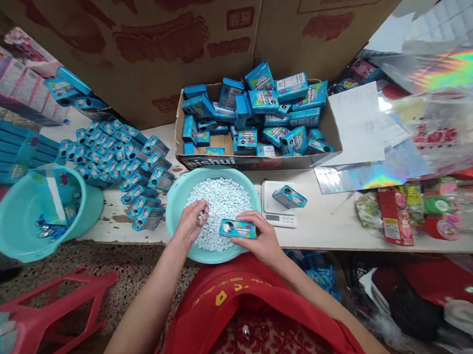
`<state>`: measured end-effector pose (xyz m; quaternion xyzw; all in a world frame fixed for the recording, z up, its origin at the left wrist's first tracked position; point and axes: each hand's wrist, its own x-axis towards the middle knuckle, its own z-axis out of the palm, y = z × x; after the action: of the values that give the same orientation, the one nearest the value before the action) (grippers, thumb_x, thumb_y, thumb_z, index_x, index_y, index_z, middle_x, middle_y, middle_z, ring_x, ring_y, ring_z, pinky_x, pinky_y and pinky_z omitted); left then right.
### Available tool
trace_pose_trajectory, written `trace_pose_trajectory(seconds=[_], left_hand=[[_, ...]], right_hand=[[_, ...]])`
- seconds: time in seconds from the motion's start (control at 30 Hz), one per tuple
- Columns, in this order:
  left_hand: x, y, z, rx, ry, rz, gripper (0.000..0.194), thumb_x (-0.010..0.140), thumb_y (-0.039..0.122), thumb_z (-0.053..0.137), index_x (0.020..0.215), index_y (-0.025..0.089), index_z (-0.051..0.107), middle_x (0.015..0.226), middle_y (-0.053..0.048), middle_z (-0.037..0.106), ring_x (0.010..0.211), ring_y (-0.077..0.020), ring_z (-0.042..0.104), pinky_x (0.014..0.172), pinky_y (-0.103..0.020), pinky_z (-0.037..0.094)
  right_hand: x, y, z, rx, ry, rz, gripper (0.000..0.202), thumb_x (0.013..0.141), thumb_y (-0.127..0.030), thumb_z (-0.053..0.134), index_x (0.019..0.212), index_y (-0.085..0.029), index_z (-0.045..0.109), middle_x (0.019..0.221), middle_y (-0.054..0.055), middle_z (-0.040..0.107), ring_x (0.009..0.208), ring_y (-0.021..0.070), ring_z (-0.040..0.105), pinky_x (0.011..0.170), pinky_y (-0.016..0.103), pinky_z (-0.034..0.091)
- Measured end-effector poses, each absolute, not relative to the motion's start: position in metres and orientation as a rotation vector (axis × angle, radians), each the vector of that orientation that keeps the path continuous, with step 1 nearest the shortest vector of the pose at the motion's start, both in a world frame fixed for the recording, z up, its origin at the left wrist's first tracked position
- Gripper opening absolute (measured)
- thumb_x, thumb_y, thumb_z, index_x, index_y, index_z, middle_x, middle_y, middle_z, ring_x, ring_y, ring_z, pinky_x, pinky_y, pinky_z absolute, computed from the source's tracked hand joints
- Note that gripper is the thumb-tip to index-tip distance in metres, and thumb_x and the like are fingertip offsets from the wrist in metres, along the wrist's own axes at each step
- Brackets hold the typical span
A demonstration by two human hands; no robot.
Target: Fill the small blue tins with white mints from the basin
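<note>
A turquoise basin (171,213) filled with small white candies (221,194) rests at the table's front edge. Over its left side my left hand (191,221) is closed, with a few white candies between its fingertips. My right hand (261,237) grips a small blue candy box (239,228) above the basin's right half, fingers along its far side and thumb on the near one. The box's round opening faces left, and white shows in it. Right of the basin, another blue box (289,196) lies on a white digital scale (270,191).
Behind the basin, an open carton (260,164) holds several blue boxes. Many more boxes (110,152) stand in rows at left, beside a second turquoise basin (89,202). Papers (357,121) and coloured packets (395,215) lie at right. A red stool (60,310) stands lower left.
</note>
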<state>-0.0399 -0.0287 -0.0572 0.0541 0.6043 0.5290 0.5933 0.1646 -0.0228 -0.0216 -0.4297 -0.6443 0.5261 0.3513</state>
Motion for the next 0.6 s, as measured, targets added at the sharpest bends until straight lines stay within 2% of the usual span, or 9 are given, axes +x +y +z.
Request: trace_pose_trajectory(seconds=[0.1, 0.23, 0.33, 0.47, 0.53, 0.6], left_hand=[[-0.039, -0.033, -0.070, -0.152, 1.472, 1.225, 0.009, 0.068, 0.011, 0.069, 0.071, 0.012, 0.060, 0.066, -0.002, 0.058, 0.055, -0.0065, 0.054, 0.049, -0.015, 0.044], [-0.032, -0.039, -0.080, -0.182, 1.481, 1.157, 0.018, 0.065, -0.002, 0.064, 0.076, 0.012, 0.060, 0.067, -0.003, 0.061, 0.059, -0.0085, 0.059, 0.055, -0.017, 0.049], [-0.029, -0.037, -0.082, -0.079, 1.496, 1.124, 0.018, 0.065, 0.001, 0.066, 0.078, 0.012, 0.061, 0.069, -0.005, 0.064, 0.057, -0.0097, 0.060, 0.052, -0.018, 0.047], [-0.030, -0.025, -0.082, 0.116, 1.488, 1.073, 0.020, 0.064, 0.015, 0.072, 0.081, 0.011, 0.061, 0.067, -0.006, 0.064, 0.045, -0.0071, 0.053, 0.040, -0.015, 0.036], [-0.032, -0.020, -0.081, 0.091, 1.450, 1.079, 0.019, 0.066, 0.018, 0.072, 0.079, 0.011, 0.061, 0.064, -0.005, 0.062, 0.045, -0.0063, 0.051, 0.039, -0.014, 0.034], [-0.033, -0.019, -0.079, 0.026, 1.428, 1.071, 0.014, 0.067, 0.018, 0.069, 0.077, 0.011, 0.061, 0.062, -0.004, 0.060, 0.046, -0.0067, 0.051, 0.039, -0.014, 0.034]], right_hand=[[0.213, -0.035, -0.002, -1.264, -1.677, 1.155, 0.032, 0.070, -0.043, 0.075, 0.095, -0.025, 0.066, 0.093, 0.006, 0.063, 0.088, 0.0240, 0.061, 0.077, 0.039, 0.050], [0.287, -0.041, 0.002, -1.666, -1.592, 0.646, 0.036, 0.071, -0.046, 0.073, 0.097, -0.023, 0.065, 0.091, 0.006, 0.063, 0.084, 0.0242, 0.059, 0.078, 0.040, 0.048], [0.329, -0.030, -0.030, -1.942, -1.385, 0.332, 0.049, 0.067, -0.056, 0.070, 0.096, -0.017, 0.065, 0.087, 0.007, 0.061, 0.080, 0.0249, 0.058, 0.077, 0.042, 0.047], [0.356, -0.009, -0.092, -2.068, -1.246, 0.265, 0.068, 0.061, -0.073, 0.061, 0.090, -0.012, 0.063, 0.083, 0.010, 0.058, 0.080, 0.0280, 0.056, 0.079, 0.047, 0.045], [0.356, -0.005, -0.109, -2.079, -1.241, 0.291, 0.073, 0.061, -0.078, 0.057, 0.091, -0.011, 0.061, 0.085, 0.013, 0.057, 0.085, 0.0311, 0.055, 0.082, 0.051, 0.044], [0.348, -0.004, -0.112, -2.038, -1.311, 0.221, 0.075, 0.065, -0.076, 0.057, 0.100, -0.010, 0.059, 0.097, 0.018, 0.056, 0.098, 0.0357, 0.052, 0.088, 0.055, 0.041]])
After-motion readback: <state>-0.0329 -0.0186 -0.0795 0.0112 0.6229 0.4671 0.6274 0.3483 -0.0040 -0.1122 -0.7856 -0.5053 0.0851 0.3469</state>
